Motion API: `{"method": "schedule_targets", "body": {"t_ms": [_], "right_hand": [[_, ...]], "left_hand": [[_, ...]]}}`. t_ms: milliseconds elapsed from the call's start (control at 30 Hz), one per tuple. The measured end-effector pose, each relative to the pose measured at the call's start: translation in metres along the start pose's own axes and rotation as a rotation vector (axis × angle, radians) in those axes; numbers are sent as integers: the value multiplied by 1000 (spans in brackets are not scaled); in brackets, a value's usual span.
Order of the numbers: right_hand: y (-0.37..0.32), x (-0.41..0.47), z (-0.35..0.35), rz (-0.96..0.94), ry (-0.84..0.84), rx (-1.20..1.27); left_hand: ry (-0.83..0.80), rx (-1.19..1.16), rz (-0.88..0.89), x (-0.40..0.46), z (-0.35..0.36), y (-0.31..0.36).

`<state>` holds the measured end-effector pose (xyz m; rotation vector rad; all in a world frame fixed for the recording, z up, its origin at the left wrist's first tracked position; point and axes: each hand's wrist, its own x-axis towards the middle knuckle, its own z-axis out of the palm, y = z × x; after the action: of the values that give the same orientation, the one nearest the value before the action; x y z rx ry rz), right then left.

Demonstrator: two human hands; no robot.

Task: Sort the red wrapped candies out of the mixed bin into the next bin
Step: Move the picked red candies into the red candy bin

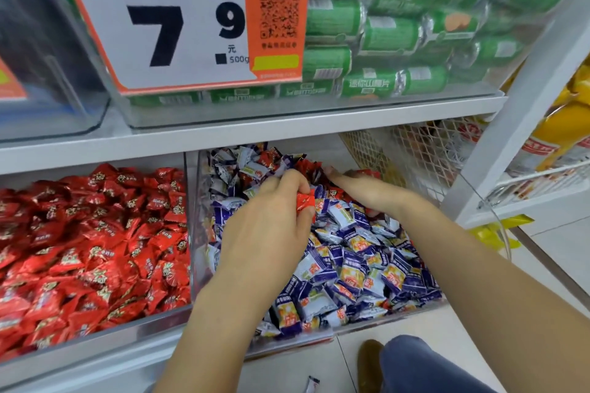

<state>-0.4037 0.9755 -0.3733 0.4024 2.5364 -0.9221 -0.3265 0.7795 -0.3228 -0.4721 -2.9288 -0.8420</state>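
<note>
The mixed bin (pixel 376 324) on the lower shelf holds mostly purple-and-white wrapped candies (pixel 351 271), with several red wrapped candies (pixel 271 158) scattered toward the back. Left of it, a clear bin (pixel 159 327) is filled with red wrapped candies (pixel 89 242). My left hand (pixel 271 223) hovers over the mixed bin and grips a few red candies (pixel 305 201) in its curled fingers. My right hand (pixel 360 187) reaches into the back of the mixed bin, fingertips down among red wrappers; what it holds is hidden.
A white shelf board (pixel 255 131) runs right above the bins, carrying a bin of green packs (pixel 399 25) and a large price sign (pixel 178 19). A wire basket (pixel 431 150) stands at the right. One wrapped candy (pixel 311 384) lies on the floor beside my knee (pixel 424 364).
</note>
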Motion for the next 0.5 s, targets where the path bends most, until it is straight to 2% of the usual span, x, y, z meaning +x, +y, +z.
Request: {"method": "schedule_targets", "body": {"t_ms": [267, 400, 500], "right_hand": [[-2, 11, 12, -205, 112, -158], [12, 3, 11, -267, 151, -99], [20, -9, 10, -315, 275, -27]], "left_hand": [[9, 10, 42, -2, -4, 2], [36, 24, 59, -3, -9, 1], [67, 9, 73, -6, -14, 1]]}}
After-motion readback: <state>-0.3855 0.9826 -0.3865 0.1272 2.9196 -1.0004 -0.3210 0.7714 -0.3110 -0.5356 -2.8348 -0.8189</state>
